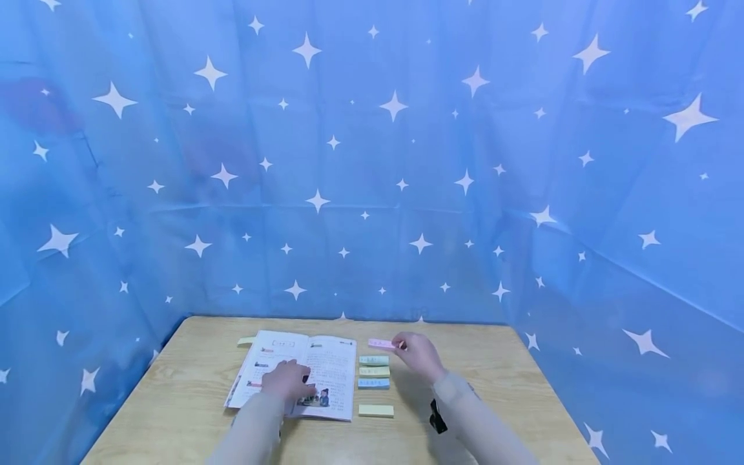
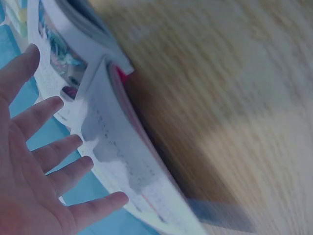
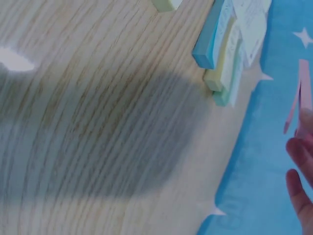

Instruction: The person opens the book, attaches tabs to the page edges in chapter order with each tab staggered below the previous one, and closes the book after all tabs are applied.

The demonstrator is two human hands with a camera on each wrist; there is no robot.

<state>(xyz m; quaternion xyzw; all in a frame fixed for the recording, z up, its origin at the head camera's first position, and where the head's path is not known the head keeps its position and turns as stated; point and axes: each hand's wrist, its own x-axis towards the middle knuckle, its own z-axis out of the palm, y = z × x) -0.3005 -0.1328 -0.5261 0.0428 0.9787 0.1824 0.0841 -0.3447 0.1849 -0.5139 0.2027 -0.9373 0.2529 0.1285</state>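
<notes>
Both hands were at work well apart from each other: the left hand lay over the lower middle of the book, fingers spread and holding nothing, while the right hand pinched one end of the pink pad between thumb and fingers. How firmly the left palm pressed on the pages could not be told. The pink pad was off to the right of the book's far corner, beyond the green pad, the yellow pad and the blue pad, which sat close together on the table; the pale pad lay nearer the person, with a gap between. In the right wrist view, a thin pink strip seemed to stand away from the pad's body. Handling the pad well called, in my judgement, for a light pinch at the very end, so that the writing stayed uncovered and the loose strip was not creased. A flat, steady left hand would have suited the book, since its pages curved up near the spine and could easily have shifted.
</notes>
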